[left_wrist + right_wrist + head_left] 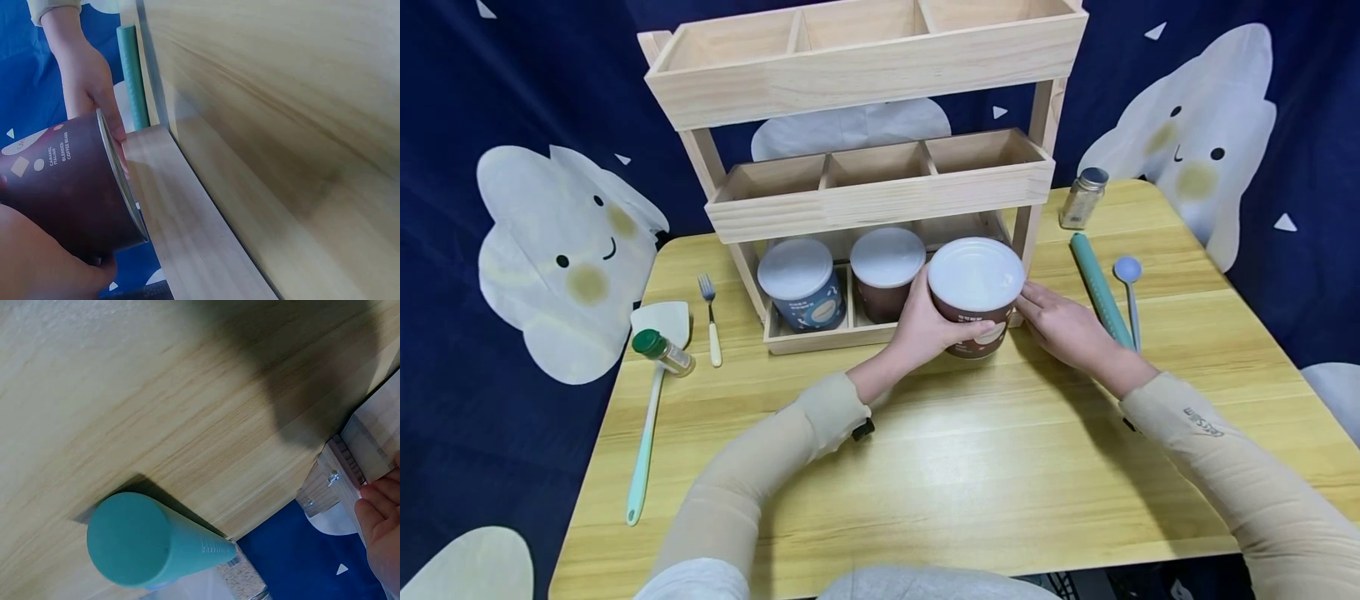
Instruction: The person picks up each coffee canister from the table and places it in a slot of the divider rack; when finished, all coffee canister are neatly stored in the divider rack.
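Note:
My left hand [925,325] grips a brown coffee-bean canister [973,333] with a white lid, thumb across its front. The canister overlaps the right end of the wooden rack's bottom tray [816,339] in the head view. In the left wrist view its base rim shows close over the tray's front board [181,219]. My right hand [1071,329] holds the tray's right end, its fingers [378,500] at the rim in the right wrist view; the canister partly hides its fingertips in the head view. A blue canister [812,304] and another brown canister [883,302] stand in the tray.
Two upper trays [880,196] of the rack overhang the bottom one. On the right lie a green cylinder [1101,287] and a blue spoon [1129,279], with a jar [1082,200] behind. A spatula [643,450], green-capped shaker [673,358] and fork [711,321] lie left.

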Demonstrator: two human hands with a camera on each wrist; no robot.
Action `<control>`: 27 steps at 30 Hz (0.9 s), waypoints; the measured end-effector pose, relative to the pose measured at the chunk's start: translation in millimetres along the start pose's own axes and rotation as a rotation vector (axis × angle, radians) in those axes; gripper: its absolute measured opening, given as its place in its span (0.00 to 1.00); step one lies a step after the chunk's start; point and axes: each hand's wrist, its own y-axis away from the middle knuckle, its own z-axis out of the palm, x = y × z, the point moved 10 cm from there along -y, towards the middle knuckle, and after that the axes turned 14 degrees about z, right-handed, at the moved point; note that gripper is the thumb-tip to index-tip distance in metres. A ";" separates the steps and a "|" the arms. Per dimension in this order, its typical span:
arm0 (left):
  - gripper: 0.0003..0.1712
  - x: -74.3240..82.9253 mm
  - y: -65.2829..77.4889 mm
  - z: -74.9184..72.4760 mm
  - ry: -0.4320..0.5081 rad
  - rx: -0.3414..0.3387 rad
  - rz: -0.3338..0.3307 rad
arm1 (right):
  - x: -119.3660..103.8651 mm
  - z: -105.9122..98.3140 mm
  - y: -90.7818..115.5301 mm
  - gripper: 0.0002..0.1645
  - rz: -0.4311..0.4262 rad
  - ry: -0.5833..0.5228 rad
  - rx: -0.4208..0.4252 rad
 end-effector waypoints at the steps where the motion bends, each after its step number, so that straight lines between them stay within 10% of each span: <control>1: 0.62 -0.4 -0.9 0.1 -0.006 0.005 0.000 | -0.2 -0.2 0.2 0.29 -0.003 -0.001 0.002; 27: 0.59 -10.3 -31.0 11.0 -0.013 0.237 0.018 | 0.4 2.7 1.8 0.29 0.024 0.048 -0.052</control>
